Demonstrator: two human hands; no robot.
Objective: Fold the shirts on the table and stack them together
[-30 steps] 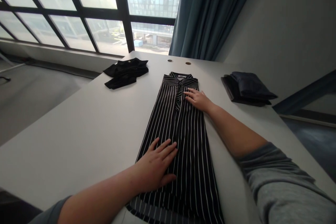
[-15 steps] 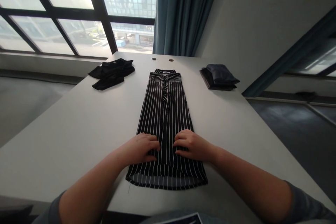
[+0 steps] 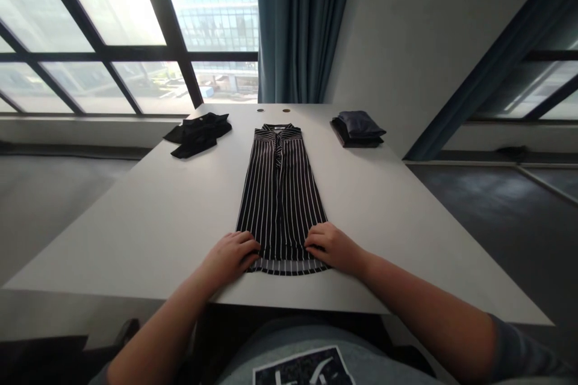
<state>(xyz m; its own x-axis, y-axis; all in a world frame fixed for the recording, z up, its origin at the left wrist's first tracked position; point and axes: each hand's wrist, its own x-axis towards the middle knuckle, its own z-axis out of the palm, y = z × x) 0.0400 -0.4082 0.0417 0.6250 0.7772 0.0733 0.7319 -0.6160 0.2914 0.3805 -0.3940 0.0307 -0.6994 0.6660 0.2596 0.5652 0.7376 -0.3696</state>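
Note:
A black shirt with white stripes (image 3: 279,192) lies on the white table, its collar at the far end and the curved hem toward me. Its sides run straight, narrowing toward the collar, and no sleeves show. My left hand (image 3: 232,254) is at the lower left edge near the hem, fingers bent and closed on the cloth. At the lower right edge, my right hand (image 3: 336,246) has its curled fingers closed on the fabric too. The fingertips of both hands are partly hidden against the dark cloth.
On the white table (image 3: 180,210), a rumpled black garment (image 3: 198,133) lies at the far left. A stack of folded dark clothes (image 3: 359,127) sits at the far right. Two round inserts are set near the back edge. A blue curtain (image 3: 302,24) and windows stand behind.
Both hands have moved down the shirt and outward to its lower side edges. The view has tilted and drawn back, so the table's front edge shows more.

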